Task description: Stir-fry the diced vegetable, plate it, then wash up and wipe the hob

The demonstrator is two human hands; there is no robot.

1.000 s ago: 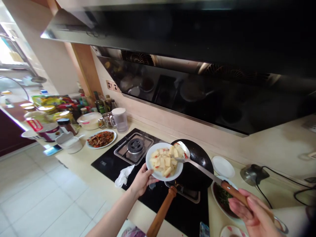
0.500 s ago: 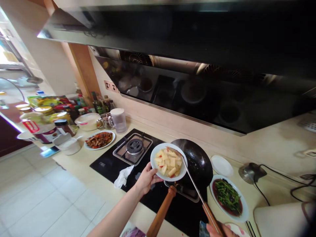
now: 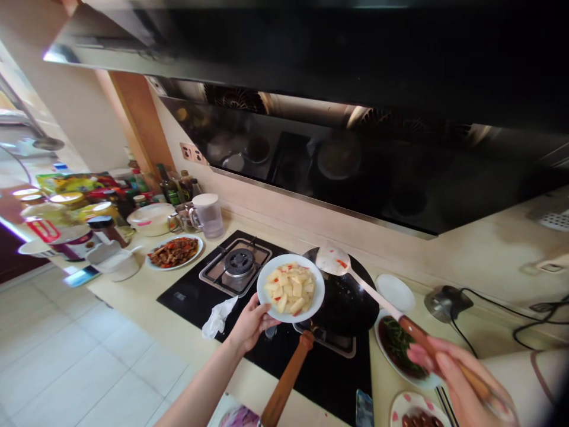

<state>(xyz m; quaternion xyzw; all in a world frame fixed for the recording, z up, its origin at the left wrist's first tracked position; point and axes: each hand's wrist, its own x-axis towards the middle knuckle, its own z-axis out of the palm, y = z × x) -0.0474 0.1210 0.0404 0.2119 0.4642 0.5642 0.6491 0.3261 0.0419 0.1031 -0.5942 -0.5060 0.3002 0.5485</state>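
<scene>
My left hand [image 3: 253, 323] grips the near left rim of a white plate [image 3: 263, 270] heaped with pale, chunky food [image 3: 291, 289] and red bits. The plate is held over the hob, at the left side of a black wok [image 3: 351, 305]. My right hand [image 3: 457, 370] is closed round the wooden handle of a metal spatula [image 3: 332, 261]. Its blade hangs above the wok, wet, with red bits stuck to it. The wok's wooden handle [image 3: 287, 379] points toward me, below the plate.
Left of the burner [image 3: 239, 262] are a plate of cooked meat [image 3: 175, 252], a plastic jug [image 3: 208, 216] and several jars. A crumpled tissue [image 3: 219, 317] lies at the hob's edge. On the right are a plate of greens [image 3: 400, 347], a white plate [image 3: 395, 292] and a patterned bowl [image 3: 398, 409].
The spatula has lifted off the food and swung right, its blade now turned flat above the wok. My right hand has moved up and right. The plate sits slightly further left in view.
</scene>
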